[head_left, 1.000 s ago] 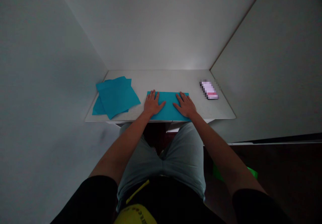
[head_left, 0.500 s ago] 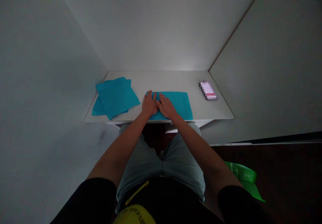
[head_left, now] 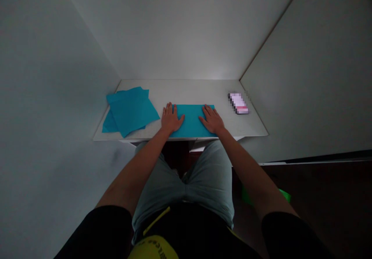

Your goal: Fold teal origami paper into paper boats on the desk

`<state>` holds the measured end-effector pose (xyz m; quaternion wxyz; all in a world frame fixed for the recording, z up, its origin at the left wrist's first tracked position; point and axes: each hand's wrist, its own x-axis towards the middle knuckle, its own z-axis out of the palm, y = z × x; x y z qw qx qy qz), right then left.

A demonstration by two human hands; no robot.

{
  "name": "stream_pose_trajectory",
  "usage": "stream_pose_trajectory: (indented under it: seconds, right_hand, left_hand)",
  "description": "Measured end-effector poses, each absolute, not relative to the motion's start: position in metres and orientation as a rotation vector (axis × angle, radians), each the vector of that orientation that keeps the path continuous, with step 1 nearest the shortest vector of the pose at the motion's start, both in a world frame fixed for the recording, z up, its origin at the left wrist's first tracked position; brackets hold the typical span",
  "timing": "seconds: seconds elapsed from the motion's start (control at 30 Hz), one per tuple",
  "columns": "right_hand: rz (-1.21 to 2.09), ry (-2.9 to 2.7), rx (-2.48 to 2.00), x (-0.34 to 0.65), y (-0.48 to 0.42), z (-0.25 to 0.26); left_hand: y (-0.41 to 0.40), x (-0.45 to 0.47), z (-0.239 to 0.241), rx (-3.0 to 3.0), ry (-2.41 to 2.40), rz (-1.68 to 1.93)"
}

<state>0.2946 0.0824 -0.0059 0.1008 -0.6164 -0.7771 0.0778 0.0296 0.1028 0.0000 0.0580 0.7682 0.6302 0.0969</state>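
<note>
A blue sheet point(head_left: 192, 121), paper or cloth, lies flat in a rectangle along the front edge of the white tabletop point(head_left: 186, 92). Whether it is folded I cannot tell for sure. On its left end rests my left hand point(head_left: 171, 120), palm down with the fingers stretched out and the thumb pointing inward. My right hand point(head_left: 213, 120) lies open on the right end, fingers spread and pressed flat. Bare blue surface shows between the two hands.
Several more blue sheets point(head_left: 128, 109) lie in an uneven stack at the left. A phone point(head_left: 238, 103) with a lit, blurred screen sits at the right. Walls enclose the tabletop on the left, back and right. Something green point(head_left: 285, 195) is on the dark floor at lower right.
My right hand has slid rightward across the blue sheet, from beside my left hand to its right end. My left hand stays at the left end. The view has shifted slightly.
</note>
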Motion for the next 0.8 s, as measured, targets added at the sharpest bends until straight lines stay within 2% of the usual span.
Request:
stream_pose_trajectory:
  seconds: [0.3, 0.57, 0.8]
  right_hand:
    - [0.177, -2.283, -1.819, 0.327, 0.08, -0.013]
    - [0.164, -2.258, -1.867, 0.326, 0.079, -0.012]
    - [0.188, -2.178, -1.858, 0.337, 0.085, -0.016]
  left_hand:
    - [0.095, 0.017, 0.009, 2.326, 1.902, 0.338]
    - [0.037, 0.074, 0.011, 2.618, 1.483, 0.278]
    - [0.027, 0.043, 0.01, 2.714, 1.364, 0.219]
